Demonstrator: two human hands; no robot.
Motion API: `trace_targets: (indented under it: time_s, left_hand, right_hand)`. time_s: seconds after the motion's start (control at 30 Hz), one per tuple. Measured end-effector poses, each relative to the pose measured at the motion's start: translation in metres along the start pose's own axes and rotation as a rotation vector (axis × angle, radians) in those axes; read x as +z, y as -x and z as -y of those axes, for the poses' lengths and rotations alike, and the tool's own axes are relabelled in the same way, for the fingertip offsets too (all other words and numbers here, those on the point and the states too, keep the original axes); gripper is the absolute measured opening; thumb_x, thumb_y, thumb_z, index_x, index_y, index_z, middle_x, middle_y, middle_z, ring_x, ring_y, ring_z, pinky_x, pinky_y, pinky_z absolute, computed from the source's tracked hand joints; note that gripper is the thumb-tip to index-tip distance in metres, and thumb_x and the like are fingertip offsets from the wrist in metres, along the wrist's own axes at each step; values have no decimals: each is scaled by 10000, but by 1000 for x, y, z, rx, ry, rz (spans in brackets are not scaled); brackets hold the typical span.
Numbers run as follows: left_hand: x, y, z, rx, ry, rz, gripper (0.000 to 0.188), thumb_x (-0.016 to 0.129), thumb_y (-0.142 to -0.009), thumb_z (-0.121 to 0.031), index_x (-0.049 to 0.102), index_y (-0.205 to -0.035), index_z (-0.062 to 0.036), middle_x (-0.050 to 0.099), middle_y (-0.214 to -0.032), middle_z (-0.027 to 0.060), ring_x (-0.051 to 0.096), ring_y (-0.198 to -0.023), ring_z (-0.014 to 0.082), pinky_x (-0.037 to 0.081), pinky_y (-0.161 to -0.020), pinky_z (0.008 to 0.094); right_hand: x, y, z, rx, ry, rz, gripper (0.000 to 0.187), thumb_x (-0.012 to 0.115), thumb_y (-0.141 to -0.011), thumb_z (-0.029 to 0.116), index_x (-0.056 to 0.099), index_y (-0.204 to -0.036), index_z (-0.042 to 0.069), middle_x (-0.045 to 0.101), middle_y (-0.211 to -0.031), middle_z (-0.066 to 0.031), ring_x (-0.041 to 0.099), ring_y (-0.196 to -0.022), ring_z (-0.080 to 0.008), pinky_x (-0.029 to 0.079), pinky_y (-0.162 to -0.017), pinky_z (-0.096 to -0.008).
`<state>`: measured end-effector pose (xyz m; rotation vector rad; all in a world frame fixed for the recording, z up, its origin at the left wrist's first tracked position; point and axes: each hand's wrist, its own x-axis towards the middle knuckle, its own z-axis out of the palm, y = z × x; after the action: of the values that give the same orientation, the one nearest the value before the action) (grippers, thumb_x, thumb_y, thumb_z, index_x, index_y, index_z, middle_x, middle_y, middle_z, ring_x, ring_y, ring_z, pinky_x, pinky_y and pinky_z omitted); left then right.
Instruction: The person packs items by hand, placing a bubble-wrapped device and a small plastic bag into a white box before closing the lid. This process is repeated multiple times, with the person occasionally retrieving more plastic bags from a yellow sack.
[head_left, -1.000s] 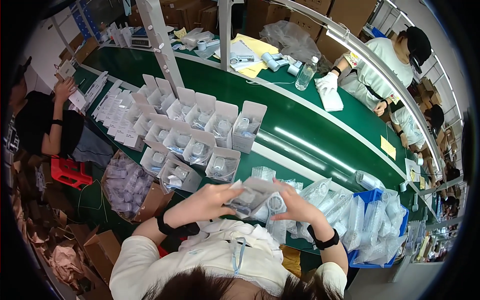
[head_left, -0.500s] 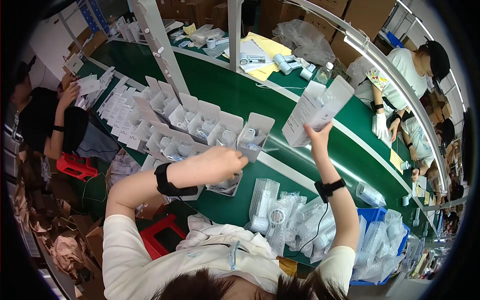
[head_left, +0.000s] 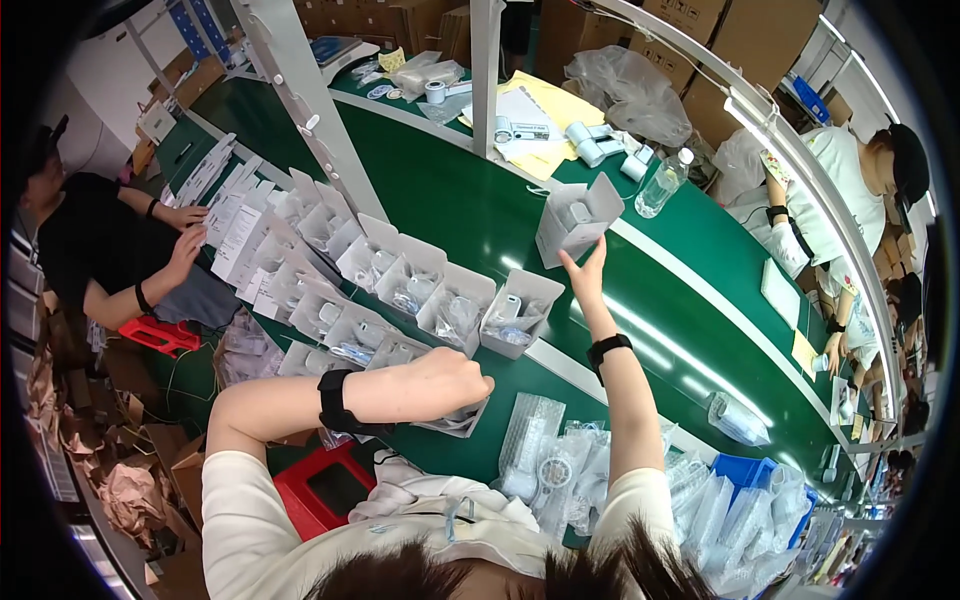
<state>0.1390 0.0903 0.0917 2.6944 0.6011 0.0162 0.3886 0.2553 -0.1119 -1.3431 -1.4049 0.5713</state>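
Observation:
In my right hand is an open white carton, gripped at its near right side over the green belt. Its flaps stand up, and something pale in clear wrapping shows inside. My left hand is closed in a fist over another open carton close to my body. What its fingers hold, if anything, is hidden beneath the hand. Just beyond that fist, rows of open white cartons stand side by side, with bagged parts and pale devices in them. The nearest end carton contains a white device.
Bubble-wrapped items lie on the table before me, and more fill a blue bin at right. A water bottle stands across the belt. A metal post rises behind the cartons. Co-workers sit left and far right.
My right hand has carried its carton away from me and leftward, and the carton is now more level. My left fist has moved slightly nearer my body. The left co-worker's hands have lowered to the papers.

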Motion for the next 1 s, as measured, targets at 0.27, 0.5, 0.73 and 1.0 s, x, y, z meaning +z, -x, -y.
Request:
trace_targets:
  time_s: [0.27, 0.5, 0.73, 1.0]
  left_hand:
    - [-6, 2, 1, 9, 76, 2, 166, 559, -574, -3, 495, -723, 35, 543, -575, 157, 587, -595, 319, 470, -514, 381]
    - [-58, 8, -34, -69, 43, -33, 180, 544, -561, 22, 485, -730, 17, 547, -597, 164, 575, -589, 336, 460, -513, 402]
    - [-93, -86, 0, 70, -128, -277, 136, 526, -617, 19, 505, -752, 17, 554, -641, 182, 574, -650, 358, 454, -544, 428]
    - [-63, -206, 81, -123, -246, -178, 119, 538, -639, -9, 609, -728, 27, 604, -709, 204, 612, -699, 353, 490, -571, 414]
  right_hand:
    - [-25, 69, 103, 130, -577, 470, 431, 557, -833, 157, 404, -1212, 23, 463, -1210, -109, 434, -1110, -204, 346, -919, -314]
    - [-49, 59, 106, 428, -658, 79, 212, 548, -851, 139, 543, -1019, 10, 611, -895, -33, 566, -792, -118, 438, -705, -253]
    - [-124, -6, 56, 395, -581, -197, 203, 545, -852, 135, 530, -1011, 10, 591, -938, -58, 540, -803, -127, 421, -668, -255]
    - [-130, -54, -5, 402, -500, -377, 341, 561, -845, 196, 461, -1125, 30, 538, -1071, -97, 509, -954, -165, 406, -784, -320]
